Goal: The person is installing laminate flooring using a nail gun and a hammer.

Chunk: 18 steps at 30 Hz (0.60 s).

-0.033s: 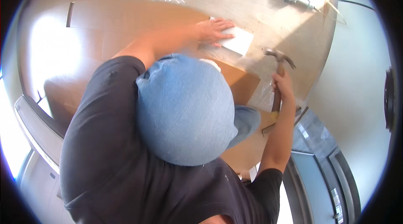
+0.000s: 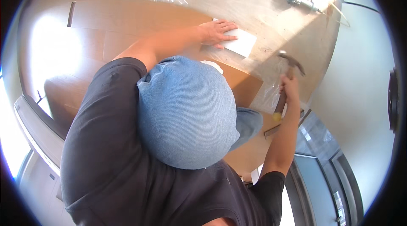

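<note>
Fingers of the right hand (image 2: 290,89) wrap the claw hammer (image 2: 291,72) by its handle, right of the white block (image 2: 242,43); those of the left hand (image 2: 215,33) rest extended, slightly spread, on the block.

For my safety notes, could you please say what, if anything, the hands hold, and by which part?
The right hand holds a hammer by its handle; the left hand rests spread on a white piece.
</note>
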{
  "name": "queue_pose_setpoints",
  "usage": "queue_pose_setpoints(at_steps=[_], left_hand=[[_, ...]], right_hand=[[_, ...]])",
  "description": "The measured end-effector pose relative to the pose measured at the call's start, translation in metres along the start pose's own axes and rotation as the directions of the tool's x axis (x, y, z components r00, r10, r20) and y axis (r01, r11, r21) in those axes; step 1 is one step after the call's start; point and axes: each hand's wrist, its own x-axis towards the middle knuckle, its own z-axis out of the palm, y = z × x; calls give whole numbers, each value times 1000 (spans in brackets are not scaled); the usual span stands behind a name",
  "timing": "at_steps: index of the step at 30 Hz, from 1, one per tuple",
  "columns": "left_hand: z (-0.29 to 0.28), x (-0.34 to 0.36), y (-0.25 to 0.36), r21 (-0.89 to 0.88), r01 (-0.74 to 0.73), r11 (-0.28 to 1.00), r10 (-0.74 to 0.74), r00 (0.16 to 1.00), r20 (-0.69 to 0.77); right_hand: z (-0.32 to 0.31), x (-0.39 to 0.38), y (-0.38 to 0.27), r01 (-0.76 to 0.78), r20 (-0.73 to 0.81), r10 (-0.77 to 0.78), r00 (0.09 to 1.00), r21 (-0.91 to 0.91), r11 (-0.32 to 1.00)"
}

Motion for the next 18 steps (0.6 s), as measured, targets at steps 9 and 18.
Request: queue_pose_setpoints(at_steps=[9,18], left_hand=[[-3,-13,-5,-54,28,998,-29,1000,-6],[0,-12,-7,-31,-40,999,39,999,-17]], right_hand=[[97,3,6,98,220,-110,969,64,993],[22,49,56,81,-393,49,918,306,949]])
